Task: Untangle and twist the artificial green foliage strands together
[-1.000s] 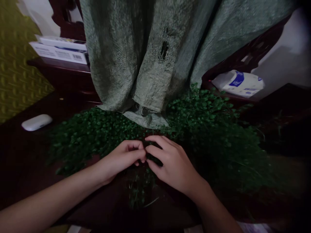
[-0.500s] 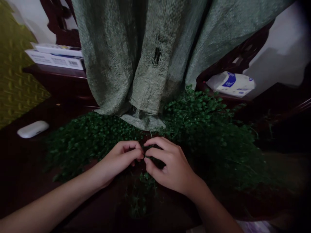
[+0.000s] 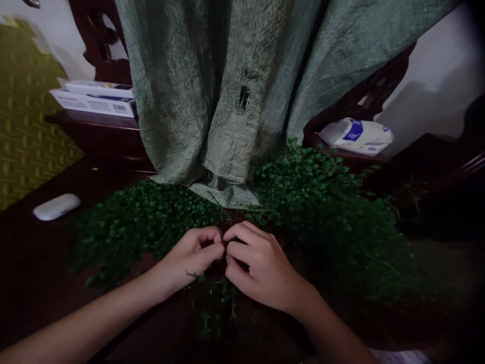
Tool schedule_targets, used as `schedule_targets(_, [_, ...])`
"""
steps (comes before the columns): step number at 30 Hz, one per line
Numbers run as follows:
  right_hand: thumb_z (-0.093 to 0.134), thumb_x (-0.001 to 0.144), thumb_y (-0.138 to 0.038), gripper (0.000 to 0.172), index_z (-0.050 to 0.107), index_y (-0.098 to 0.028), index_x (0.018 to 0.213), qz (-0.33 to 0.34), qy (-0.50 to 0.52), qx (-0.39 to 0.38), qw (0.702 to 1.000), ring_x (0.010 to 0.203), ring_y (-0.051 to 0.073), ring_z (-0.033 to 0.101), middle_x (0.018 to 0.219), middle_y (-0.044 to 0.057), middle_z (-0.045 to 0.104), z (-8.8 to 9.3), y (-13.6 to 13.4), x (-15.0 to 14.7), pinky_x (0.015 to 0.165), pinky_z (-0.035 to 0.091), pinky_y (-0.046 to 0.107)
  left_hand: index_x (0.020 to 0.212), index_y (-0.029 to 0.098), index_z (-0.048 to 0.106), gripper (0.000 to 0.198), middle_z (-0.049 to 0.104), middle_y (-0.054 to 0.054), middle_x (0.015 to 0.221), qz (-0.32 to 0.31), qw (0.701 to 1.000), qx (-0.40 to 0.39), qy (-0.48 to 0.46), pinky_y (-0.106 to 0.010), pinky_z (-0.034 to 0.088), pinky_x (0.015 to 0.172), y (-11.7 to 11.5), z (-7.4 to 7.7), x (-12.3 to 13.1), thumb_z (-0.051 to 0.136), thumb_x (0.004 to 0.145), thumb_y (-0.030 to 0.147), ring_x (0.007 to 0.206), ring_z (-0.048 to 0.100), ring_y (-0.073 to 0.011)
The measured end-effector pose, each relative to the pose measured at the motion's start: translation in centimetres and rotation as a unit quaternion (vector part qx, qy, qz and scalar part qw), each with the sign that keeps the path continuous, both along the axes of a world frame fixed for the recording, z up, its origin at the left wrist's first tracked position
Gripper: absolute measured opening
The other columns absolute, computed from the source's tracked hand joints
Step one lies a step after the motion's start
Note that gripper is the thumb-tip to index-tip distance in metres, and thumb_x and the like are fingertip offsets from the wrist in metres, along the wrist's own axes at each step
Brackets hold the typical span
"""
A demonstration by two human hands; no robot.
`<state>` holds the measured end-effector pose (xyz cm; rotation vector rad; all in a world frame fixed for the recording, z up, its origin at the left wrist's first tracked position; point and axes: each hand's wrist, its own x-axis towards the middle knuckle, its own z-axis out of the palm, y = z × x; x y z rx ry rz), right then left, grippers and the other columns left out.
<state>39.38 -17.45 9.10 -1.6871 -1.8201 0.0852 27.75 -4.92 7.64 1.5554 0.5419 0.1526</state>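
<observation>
My left hand [image 3: 197, 251] and my right hand [image 3: 261, 265] meet fingertip to fingertip over the dark table. The left thumb and forefinger pinch together, and a thin green sprig [image 3: 194, 274] shows just below that hand. Curled in from the other side, the right fingers almost touch the left ones; what lies between them is too dark and small to make out. Leafy stems [image 3: 215, 308] hang or lie beneath both hands. Beyond them spread a left heap of green herbs [image 3: 144, 215] and a larger right heap [image 3: 326, 212].
A woven grey-green sack [image 3: 235, 116] drapes down behind the heaps. On the left are a white oval case [image 3: 56, 207] and flat white boxes [image 3: 94, 101] on a dark wooden ledge. A tissue pack [image 3: 358, 135] sits at the right.
The view has shifted slightly. My right fingers have drawn closer together against the left fingertips. A sprig now sticks out below my left hand, and the stems beneath have moved a little.
</observation>
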Motion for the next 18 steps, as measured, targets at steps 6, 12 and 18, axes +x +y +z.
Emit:
schedule_targets(6, [0.050, 0.085, -0.008, 0.018, 0.059, -0.019, 0.073, 0.032, 0.122, -0.025, 0.992, 0.087, 0.014, 0.055, 0.099, 0.003, 0.055, 0.6, -0.3, 0.0, 0.074, 0.045, 0.026, 0.058, 0.017, 0.053, 0.010, 0.051, 0.004, 0.056, -0.012, 0.997, -0.070, 0.004, -0.022, 0.038, 0.055, -0.1, 0.4, -0.2, 0.056, 0.061, 0.026, 0.054, 0.046, -0.0102])
schedule_targets(12, [0.052, 0.082, -0.004, 0.020, 0.053, -0.017, 0.067, 0.054, 0.257, -0.040, 0.964, 0.089, 0.013, 0.056, 0.103, 0.003, 0.052, 0.8, 0.0, 0.1, 0.081, 0.047, 0.026, 0.057, 0.015, 0.060, 0.005, 0.053, 0.003, 0.056, -0.023, 0.991, -0.130, -0.022, -0.019, 0.037, 0.051, -0.1, 0.7, 0.0, 0.056, 0.059, 0.019, 0.054, 0.044, -0.0091])
schedule_targets(18, [0.053, 0.077, -0.004, 0.018, 0.054, -0.017, 0.064, 0.035, 0.267, -0.030, 0.963, 0.087, 0.013, 0.058, 0.096, 0.003, 0.055, 0.5, 0.0, -0.5, 0.079, 0.048, 0.025, 0.056, 0.014, 0.060, 0.005, 0.054, 0.002, 0.052, -0.010, 0.987, -0.159, -0.017, -0.019, 0.036, 0.048, -0.7, -0.7, -0.4, 0.056, 0.055, 0.018, 0.051, 0.044, -0.0088])
